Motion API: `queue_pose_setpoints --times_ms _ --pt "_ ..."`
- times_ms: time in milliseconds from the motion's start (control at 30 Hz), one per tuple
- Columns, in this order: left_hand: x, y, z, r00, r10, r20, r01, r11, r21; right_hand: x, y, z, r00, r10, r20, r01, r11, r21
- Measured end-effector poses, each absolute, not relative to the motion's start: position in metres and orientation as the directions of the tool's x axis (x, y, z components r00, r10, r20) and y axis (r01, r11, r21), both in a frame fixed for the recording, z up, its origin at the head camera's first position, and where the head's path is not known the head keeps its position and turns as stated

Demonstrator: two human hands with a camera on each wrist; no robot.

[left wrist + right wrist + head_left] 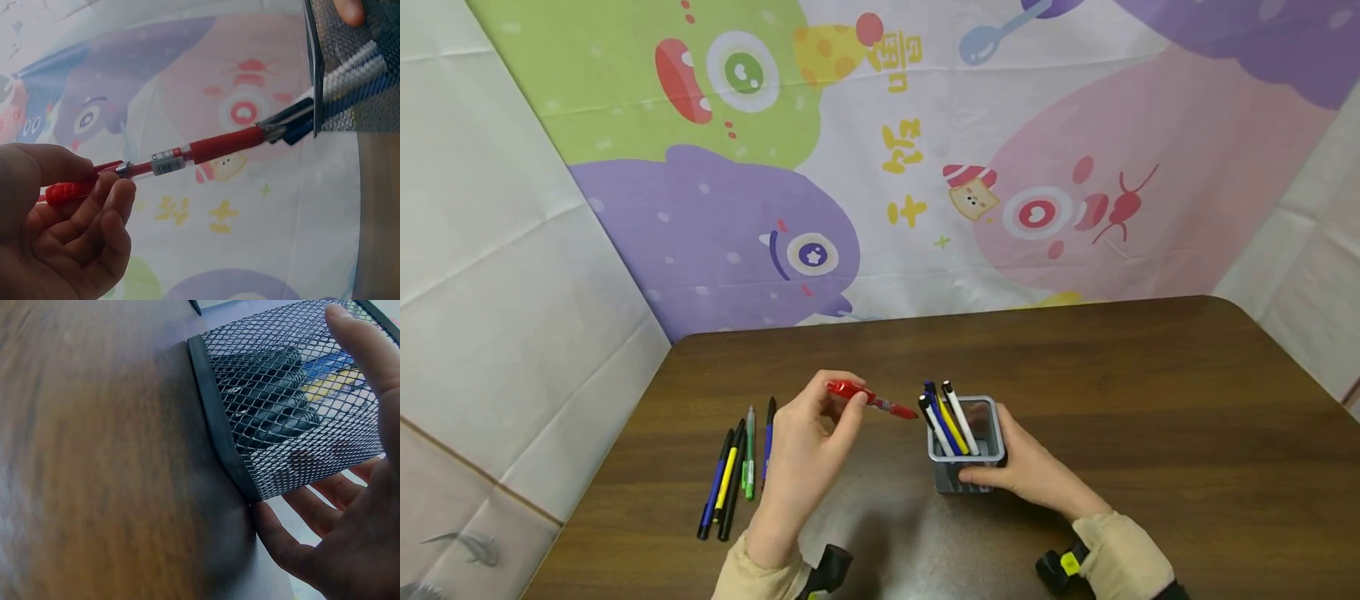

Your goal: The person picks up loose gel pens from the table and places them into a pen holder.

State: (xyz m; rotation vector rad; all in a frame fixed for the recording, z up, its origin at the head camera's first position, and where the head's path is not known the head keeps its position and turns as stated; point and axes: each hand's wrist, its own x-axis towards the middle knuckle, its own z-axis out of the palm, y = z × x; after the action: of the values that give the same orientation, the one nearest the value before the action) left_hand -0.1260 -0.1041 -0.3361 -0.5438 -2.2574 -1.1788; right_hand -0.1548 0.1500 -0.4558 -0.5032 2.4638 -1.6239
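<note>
Near the holder [948, 478], a barcoded red pen [169, 165]

Soft, even light in the head view, pale sheen and soft-edged shadow on the desk [1090, 392], hazy left wrist view, cup [281, 419] sharper than blurred wood grain in the right wrist view

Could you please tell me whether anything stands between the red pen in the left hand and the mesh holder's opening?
Partly, yes: in the head view, the pens inside the mesh holder lean toward its left rim, near the tip of the red pen. The opening's right part looks free.
</note>
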Motion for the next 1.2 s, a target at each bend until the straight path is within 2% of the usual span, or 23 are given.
queue_pose_setpoints --times_ms 400,967,1200 --pt "-0.126 -0.092 -0.341 -0.797 0.162 0.581 0.579 0.481 0.659 -0.155 0.150 -0.457 -0.935 -0.351 0.059 -0.198 0.376 -0.905" --pt "-0.131 -0.082 -0.354 -0.847 0.222 0.483 0.523 0.505 0.687 -0.155 0.150 -0.455 -0.940 -0.338 0.041 -0.178 0.386 -0.905" --pt "-0.136 -0.078 -0.364 -0.850 0.247 0.465 0.521 0.521 0.676 -0.154 0.149 -0.455 -0.937 -0.345 0.046 -0.180 0.365 -0.914"
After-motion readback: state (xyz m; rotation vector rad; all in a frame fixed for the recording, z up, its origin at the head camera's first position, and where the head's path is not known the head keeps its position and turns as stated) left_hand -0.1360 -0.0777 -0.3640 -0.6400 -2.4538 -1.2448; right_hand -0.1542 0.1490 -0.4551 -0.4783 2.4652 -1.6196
